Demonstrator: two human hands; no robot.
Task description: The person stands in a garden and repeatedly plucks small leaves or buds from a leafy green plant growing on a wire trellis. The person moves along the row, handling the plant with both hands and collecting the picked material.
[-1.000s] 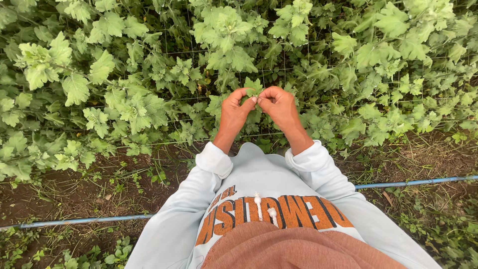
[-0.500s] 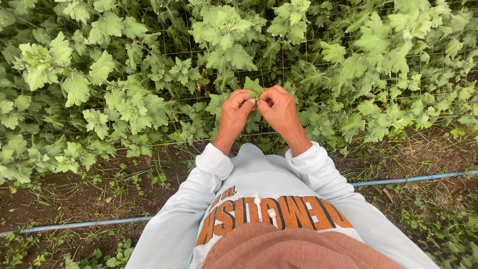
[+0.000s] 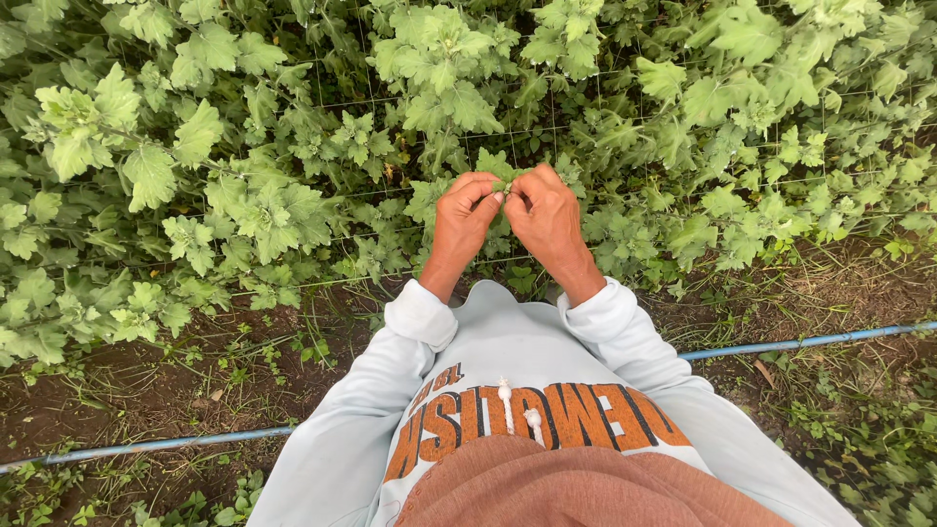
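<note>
Two hands pinch one shoot tip at the near edge of a dense bed of lobed green plants.

The plant bed [image 3: 244, 146] fills the upper half of the view, threaded by a thin wire support grid [image 3: 551, 117]; below it lies bare dark soil [image 3: 146, 390] with scattered weeds, crossed by a blue irrigation pipe [image 3: 800, 342]; pale sleeves [image 3: 625, 332] lead up to the hands; the left hand [image 3: 461, 226] and right hand [image 3: 547, 220] meet thumb to fingertip, both closed in a pinch on a small leafy shoot tip [image 3: 496, 168] that rises just above the fingers, at the bed's near edge.
</note>
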